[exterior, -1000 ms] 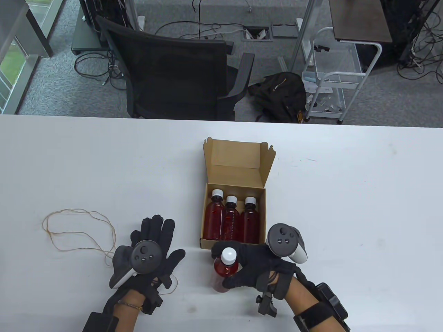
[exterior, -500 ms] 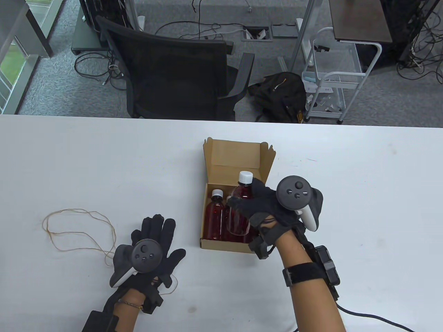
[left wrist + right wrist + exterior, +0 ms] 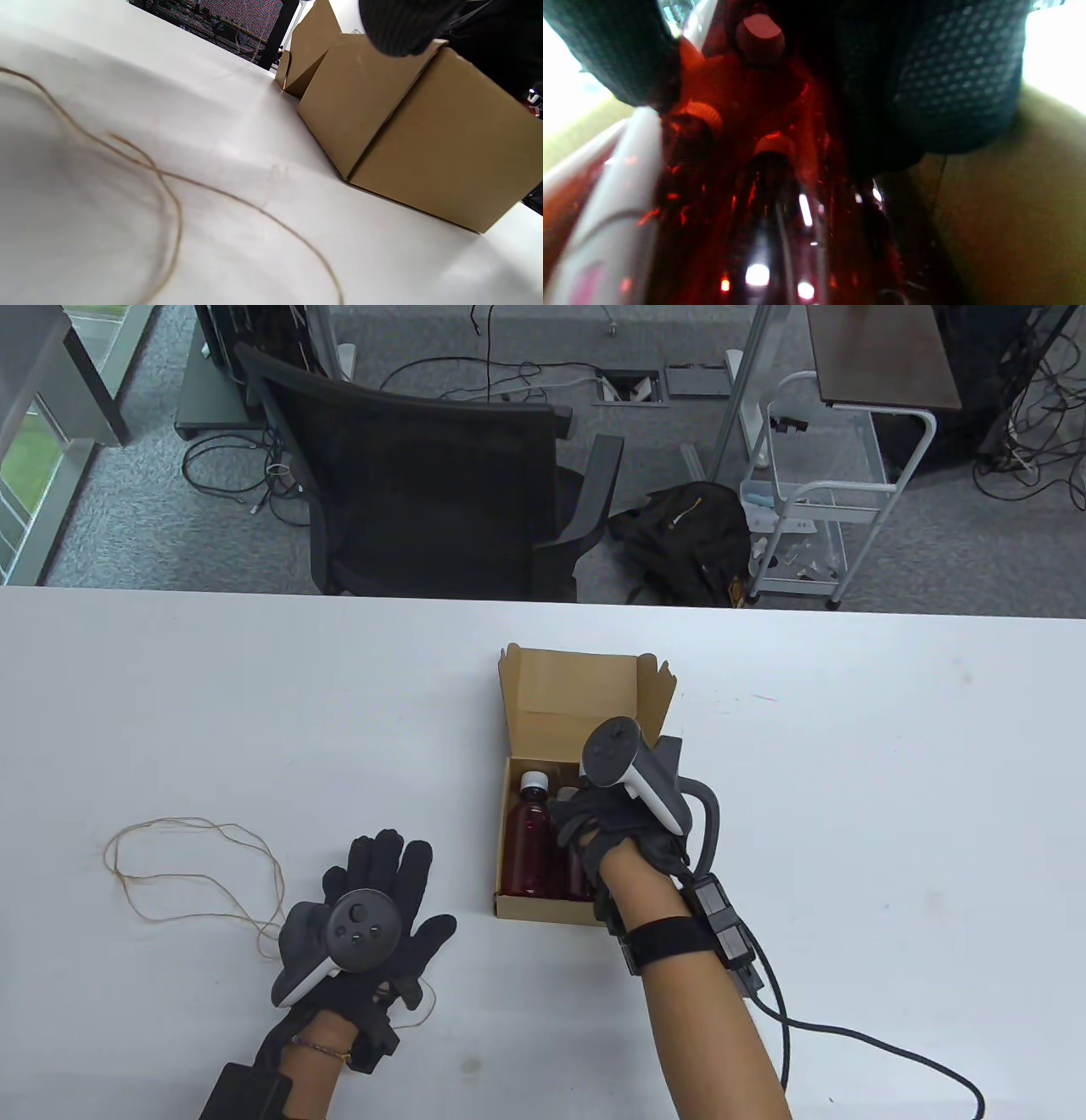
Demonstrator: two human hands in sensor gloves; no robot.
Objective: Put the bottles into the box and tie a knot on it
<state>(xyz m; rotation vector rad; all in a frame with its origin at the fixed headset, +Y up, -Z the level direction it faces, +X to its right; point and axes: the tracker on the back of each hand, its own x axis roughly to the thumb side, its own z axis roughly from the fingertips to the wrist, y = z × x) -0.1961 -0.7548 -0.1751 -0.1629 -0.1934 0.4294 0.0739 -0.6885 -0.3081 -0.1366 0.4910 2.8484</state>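
An open brown cardboard box (image 3: pixel 543 906) stands mid-table with its lid (image 3: pixel 577 687) folded back. A red bottle with a white cap (image 3: pixel 528 840) lies at its left side; the others are hidden under my right hand (image 3: pixel 584 824). That hand reaches down into the box, and in the right wrist view its fingers (image 3: pixel 958 84) curl round a red bottle (image 3: pixel 763 190) just above the others. My left hand (image 3: pixel 382 891) lies flat on the table left of the box, holding nothing. Thin brown string (image 3: pixel 187 882) loops beside it, and the left wrist view shows the string (image 3: pixel 169 195) before the box (image 3: pixel 424 140).
A black cable (image 3: pixel 848 1044) trails from my right wrist across the table's front right. Beyond the far table edge stand an office chair (image 3: pixel 424 475), a black bag (image 3: pixel 687 534) and a white wire cart (image 3: pixel 814 492).
My right hand has carried the bottle from the table's front, up over the box, and down into the box's right side. The left hand has stayed put.
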